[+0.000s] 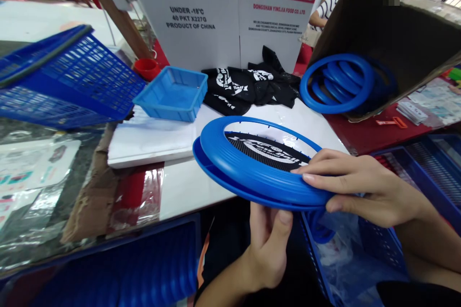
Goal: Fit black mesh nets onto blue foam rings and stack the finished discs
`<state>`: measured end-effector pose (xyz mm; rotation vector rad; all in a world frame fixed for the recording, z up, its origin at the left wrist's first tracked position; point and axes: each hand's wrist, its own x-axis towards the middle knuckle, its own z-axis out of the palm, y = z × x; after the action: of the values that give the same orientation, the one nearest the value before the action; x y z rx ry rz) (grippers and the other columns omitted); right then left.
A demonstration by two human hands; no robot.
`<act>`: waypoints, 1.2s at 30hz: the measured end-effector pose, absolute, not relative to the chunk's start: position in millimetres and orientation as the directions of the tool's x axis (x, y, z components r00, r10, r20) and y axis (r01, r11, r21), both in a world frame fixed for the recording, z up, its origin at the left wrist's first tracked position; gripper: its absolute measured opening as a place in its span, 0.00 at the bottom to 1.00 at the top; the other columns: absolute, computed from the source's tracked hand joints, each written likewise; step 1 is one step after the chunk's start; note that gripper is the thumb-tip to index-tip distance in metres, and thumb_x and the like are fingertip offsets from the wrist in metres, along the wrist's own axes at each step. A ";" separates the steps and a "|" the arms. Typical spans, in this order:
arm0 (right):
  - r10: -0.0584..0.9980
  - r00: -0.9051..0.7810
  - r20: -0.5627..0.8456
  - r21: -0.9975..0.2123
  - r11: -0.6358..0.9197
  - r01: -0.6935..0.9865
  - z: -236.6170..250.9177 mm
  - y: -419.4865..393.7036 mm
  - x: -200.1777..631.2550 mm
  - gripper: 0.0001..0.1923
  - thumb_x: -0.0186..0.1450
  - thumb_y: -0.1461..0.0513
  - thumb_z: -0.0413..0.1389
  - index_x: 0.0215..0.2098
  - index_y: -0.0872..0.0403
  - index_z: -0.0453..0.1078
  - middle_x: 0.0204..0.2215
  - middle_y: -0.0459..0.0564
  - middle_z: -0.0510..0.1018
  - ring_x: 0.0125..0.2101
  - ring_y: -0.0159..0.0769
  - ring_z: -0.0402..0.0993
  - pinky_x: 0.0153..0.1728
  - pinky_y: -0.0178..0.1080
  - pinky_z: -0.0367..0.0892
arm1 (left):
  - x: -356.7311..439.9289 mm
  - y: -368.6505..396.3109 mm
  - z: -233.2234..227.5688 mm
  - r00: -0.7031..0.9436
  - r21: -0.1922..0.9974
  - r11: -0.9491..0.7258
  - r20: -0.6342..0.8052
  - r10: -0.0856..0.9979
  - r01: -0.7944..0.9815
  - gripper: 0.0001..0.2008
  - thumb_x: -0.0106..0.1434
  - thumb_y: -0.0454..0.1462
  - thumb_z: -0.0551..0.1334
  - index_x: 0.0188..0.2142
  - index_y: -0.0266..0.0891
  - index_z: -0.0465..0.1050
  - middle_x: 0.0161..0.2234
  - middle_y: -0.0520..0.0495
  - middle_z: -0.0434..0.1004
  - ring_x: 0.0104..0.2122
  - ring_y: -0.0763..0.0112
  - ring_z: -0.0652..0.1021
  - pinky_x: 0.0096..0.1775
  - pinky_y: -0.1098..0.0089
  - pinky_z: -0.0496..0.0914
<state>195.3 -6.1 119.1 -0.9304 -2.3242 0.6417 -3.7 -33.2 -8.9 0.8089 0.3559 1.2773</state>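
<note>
Two stacked blue plastic rings are held tilted above the white table, a gap showing between them on the left. Inside them lies a round black mesh sheet printed with white "Throw Ball" lettering. My left hand supports the rings from below, thumb up against the underside; its other fingertips are hidden. On the right rim, my right hand is closed, fingers on top and thumb beneath. Behind the rings lies a pile of black printed fabric pieces.
A shallow blue tray, a red bowl and a tilted blue basket stand left. Right, an open carton holds several blue rings, near an orange tool. A person's striped sleeve shows behind. Below sits a crate.
</note>
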 end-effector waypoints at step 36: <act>0.665 -0.683 0.303 -0.424 0.736 0.528 121.1 11.6 189.4 0.28 0.77 0.63 0.55 0.74 0.51 0.61 0.58 0.58 0.80 0.55 0.44 0.77 0.57 0.48 0.76 | -0.2 -2.1 3.4 0.332 0.583 0.224 0.084 0.940 -0.781 0.18 0.74 0.47 0.65 0.61 0.55 0.75 0.57 0.45 0.83 0.53 0.58 0.84 0.52 0.52 0.82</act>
<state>189.4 11.6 121.1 -0.9105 -2.4969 0.4223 -0.2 -2.1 3.4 0.5940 0.3136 1.2143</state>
